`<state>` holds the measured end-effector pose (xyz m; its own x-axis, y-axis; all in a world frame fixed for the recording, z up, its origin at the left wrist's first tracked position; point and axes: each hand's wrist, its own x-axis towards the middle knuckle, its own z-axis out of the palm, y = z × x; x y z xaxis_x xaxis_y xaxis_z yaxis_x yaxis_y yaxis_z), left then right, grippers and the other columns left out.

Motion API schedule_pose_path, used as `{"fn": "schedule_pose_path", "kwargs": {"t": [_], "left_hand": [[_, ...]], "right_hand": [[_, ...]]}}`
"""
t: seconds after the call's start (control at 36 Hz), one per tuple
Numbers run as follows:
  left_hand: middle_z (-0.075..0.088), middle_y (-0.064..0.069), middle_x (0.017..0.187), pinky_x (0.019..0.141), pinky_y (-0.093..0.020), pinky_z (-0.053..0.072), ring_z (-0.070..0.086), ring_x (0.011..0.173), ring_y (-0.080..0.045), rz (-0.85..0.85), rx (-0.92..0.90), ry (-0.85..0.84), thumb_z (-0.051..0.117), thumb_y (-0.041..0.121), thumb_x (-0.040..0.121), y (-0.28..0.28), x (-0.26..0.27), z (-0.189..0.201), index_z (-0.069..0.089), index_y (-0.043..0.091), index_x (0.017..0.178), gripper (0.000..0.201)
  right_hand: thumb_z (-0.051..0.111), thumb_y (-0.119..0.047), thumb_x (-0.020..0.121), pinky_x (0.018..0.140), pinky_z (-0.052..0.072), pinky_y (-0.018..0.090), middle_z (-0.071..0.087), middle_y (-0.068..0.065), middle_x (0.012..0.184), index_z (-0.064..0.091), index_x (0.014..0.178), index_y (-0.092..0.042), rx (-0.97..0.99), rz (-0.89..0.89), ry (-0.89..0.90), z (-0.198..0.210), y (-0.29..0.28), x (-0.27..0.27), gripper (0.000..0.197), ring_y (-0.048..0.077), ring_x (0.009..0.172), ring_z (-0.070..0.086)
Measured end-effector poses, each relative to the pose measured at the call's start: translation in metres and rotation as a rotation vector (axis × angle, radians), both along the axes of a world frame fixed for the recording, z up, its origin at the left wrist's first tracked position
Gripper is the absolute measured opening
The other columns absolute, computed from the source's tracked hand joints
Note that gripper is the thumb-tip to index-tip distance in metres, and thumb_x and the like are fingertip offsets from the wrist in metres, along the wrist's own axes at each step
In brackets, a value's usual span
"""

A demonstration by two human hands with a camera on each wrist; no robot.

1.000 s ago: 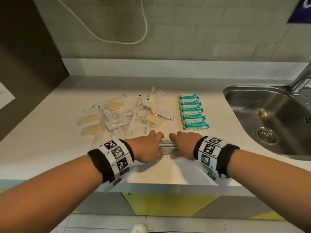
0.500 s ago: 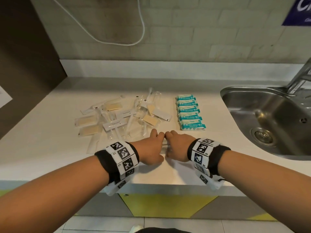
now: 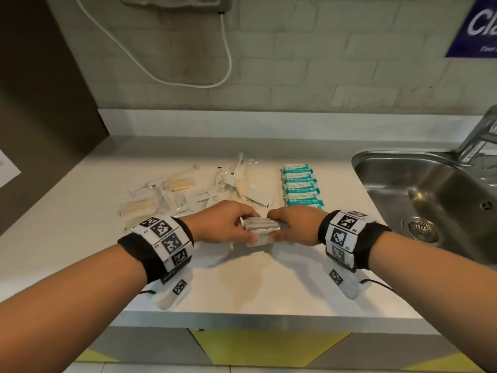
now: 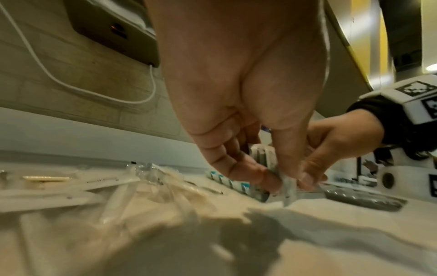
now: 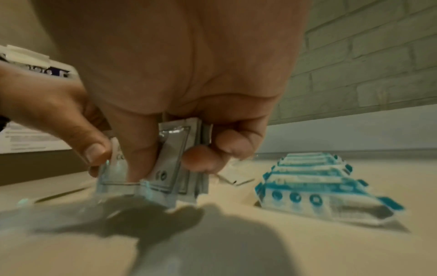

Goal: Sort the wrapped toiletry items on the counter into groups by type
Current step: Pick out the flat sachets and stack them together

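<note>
A stack of silver-grey sachets (image 3: 262, 228) stands on edge just above the white counter (image 3: 80, 224), held from both ends. My left hand (image 3: 228, 224) pinches its left end, thumb and fingers curled on the packets (image 4: 287, 186). My right hand (image 3: 293, 224) grips the right end, thumb and fingers curled round the sachets (image 5: 175, 155). Behind them lies a mixed heap of clear and white wrapped items (image 3: 193, 192), some with beige contents. A neat row of teal-and-white packets (image 3: 301, 187) lies to the right of the heap.
A steel sink (image 3: 430, 200) with a tap (image 3: 481, 135) takes up the right side. A white cable (image 3: 188, 82) hangs on the brick wall. A dark panel (image 3: 40, 103) bounds the left. The counter's front edge (image 3: 255, 319) is close to my wrists.
Both hands have lifted and shifted slightly away from me with the sachets, and they have spread a little, so more of the stack shows between them.
</note>
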<state>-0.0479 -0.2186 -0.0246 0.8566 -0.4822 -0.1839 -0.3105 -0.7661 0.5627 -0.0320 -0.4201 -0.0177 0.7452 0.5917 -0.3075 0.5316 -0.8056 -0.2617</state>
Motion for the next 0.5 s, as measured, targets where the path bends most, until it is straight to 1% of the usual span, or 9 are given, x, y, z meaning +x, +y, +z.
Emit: {"fn": "schedule_pose_path", "kwargs": {"t": [0.06,0.11,0.17,0.25,0.31,0.36,0.42,0.44,0.5], "left_hand": [[0.062,0.010,0.116,0.079,-0.031,0.054,0.065,0.087,-0.019,0.034,-0.116,0.059,0.080,0.035,0.077,0.003,0.009,0.012,0.056,0.024,0.128,0.058],[0.053,0.012,0.127,0.085,-0.030,0.054,0.064,0.097,-0.016,0.080,-0.181,0.089,0.082,0.037,0.072,0.008,0.021,0.021,0.046,0.029,0.135,0.073],[0.044,0.008,0.139,0.095,-0.031,0.048,0.055,0.115,-0.014,0.111,-0.157,0.058,0.081,0.039,0.073,0.014,0.038,0.024,0.040,0.032,0.140,0.079],[0.020,-0.001,0.158,0.114,-0.045,0.028,0.025,0.142,-0.027,0.061,0.147,-0.061,0.073,0.044,0.081,0.011,0.062,0.013,0.024,0.031,0.150,0.086],[0.002,-0.003,0.163,0.119,-0.050,0.012,0.005,0.148,-0.032,0.011,0.369,-0.094,0.061,0.048,0.088,-0.001,0.073,-0.001,0.011,0.031,0.154,0.085],[-0.006,0.000,0.163,0.118,-0.056,0.010,0.001,0.148,-0.035,-0.041,0.516,-0.097,0.045,0.054,0.093,-0.013,0.085,-0.023,0.004,0.034,0.154,0.076],[-0.004,0.002,0.163,0.116,-0.061,0.011,0.003,0.148,-0.038,-0.084,0.615,-0.097,0.027,0.061,0.092,-0.020,0.093,-0.042,0.005,0.038,0.153,0.069],[0.000,0.000,0.163,0.115,-0.063,0.010,0.003,0.148,-0.039,-0.083,0.627,-0.106,0.023,0.059,0.092,-0.021,0.097,-0.050,0.008,0.037,0.153,0.066],[0.004,-0.005,0.163,0.115,-0.063,0.009,0.003,0.148,-0.037,-0.028,0.602,-0.119,0.030,0.049,0.097,-0.022,0.101,-0.056,0.013,0.031,0.154,0.061]], "right_hand": [[0.056,-0.036,0.094,0.075,0.044,0.030,0.063,0.002,0.100,0.055,0.106,-0.022,0.015,-0.039,-0.020,0.009,-0.004,0.009,0.019,0.021,0.088,0.056],[0.057,-0.037,0.093,0.079,0.047,0.034,0.060,0.003,0.097,0.051,0.099,-0.020,0.048,-0.103,-0.042,0.017,-0.011,0.019,0.019,0.024,0.090,0.055],[0.057,-0.037,0.094,0.085,0.048,0.037,0.061,0.007,0.103,0.053,0.104,-0.014,0.103,-0.195,-0.056,0.024,-0.019,0.029,0.026,0.027,0.094,0.057],[0.057,-0.034,0.095,0.076,0.043,0.033,0.060,0.003,0.093,0.050,0.095,-0.015,0.200,-0.300,-0.077,0.033,-0.025,0.042,0.019,0.026,0.087,0.057],[0.059,-0.033,0.094,0.077,0.046,0.035,0.062,0.003,0.092,0.051,0.094,-0.017,0.234,-0.341,-0.080,0.036,-0.025,0.049,0.017,0.027,0.087,0.058],[0.060,-0.032,0.093,0.085,0.049,0.038,0.066,0.007,0.103,0.055,0.108,-0.014,0.247,-0.372,-0.069,0.037,-0.021,0.054,0.024,0.028,0.093,0.062],[0.061,-0.031,0.092,0.086,0.049,0.035,0.067,0.008,0.107,0.056,0.111,-0.014,0.261,-0.379,-0.063,0.036,-0.016,0.057,0.026,0.027,0.095,0.062],[0.061,-0.031,0.092,0.085,0.048,0.033,0.066,0.008,0.108,0.055,0.109,-0.016,0.264,-0.378,-0.058,0.035,-0.012,0.059,0.023,0.026,0.095,0.061],[0.062,-0.031,0.092,0.083,0.046,0.031,0.066,0.007,0.107,0.053,0.103,-0.021,0.255,-0.373,-0.051,0.033,-0.005,0.063,0.018,0.025,0.094,0.060]]}}
